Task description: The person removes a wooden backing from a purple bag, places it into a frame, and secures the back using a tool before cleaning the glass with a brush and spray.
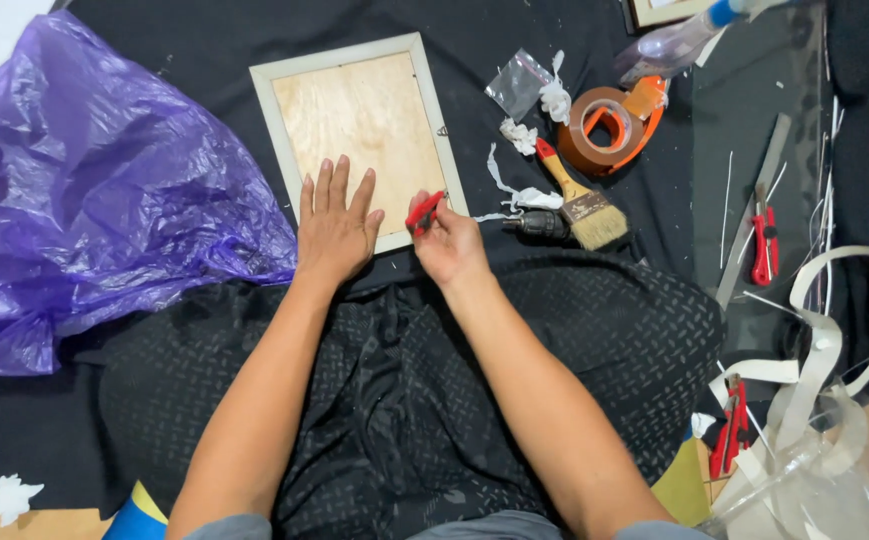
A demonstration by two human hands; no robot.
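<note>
A picture frame (264,110) lies face down on a black cloth, its pale plywood back showing inside a whitish border. My left hand (335,225) rests flat on the lower part of the plywood, fingers spread. My right hand (446,240) is closed around a small red tool (424,211), whose tip touches the frame's lower right edge. I cannot tell what kind of tool it is.
A crumpled purple plastic bag (94,190) fills the left. Right of the frame lie a paintbrush (579,195), a brown tape roll in an orange dispenser (609,128), paper scraps, a small clear bag (517,83), a metal ruler (754,205), red cutters (762,245) and white strips (824,340).
</note>
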